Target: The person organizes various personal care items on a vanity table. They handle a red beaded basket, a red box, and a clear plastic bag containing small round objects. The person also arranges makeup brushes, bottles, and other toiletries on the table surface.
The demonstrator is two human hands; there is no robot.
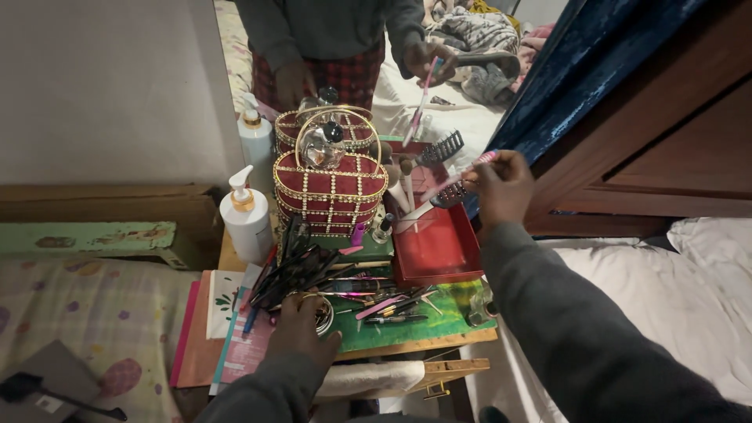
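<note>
My right hand (501, 188) is raised over the red open box (439, 251) and pinches a thin pink-and-white stick-like brush (448, 184) that slants down toward the box. My left hand (301, 333) rests low on the small cluttered table (423, 341), its fingers over a round gold-rimmed item (323, 312) beside a heap of dark pens and makeup pencils (294, 270). A mirror behind the table repeats both hands and the stick.
A red and gold heart-shaped basket (329, 192) with a glass bottle on top stands at the back. A white pump bottle (247, 219) stands to its left. A black hairbrush (448, 196) leans in the red box. Beds with sheets lie left and right; a wooden cabinet (658, 157) is at right.
</note>
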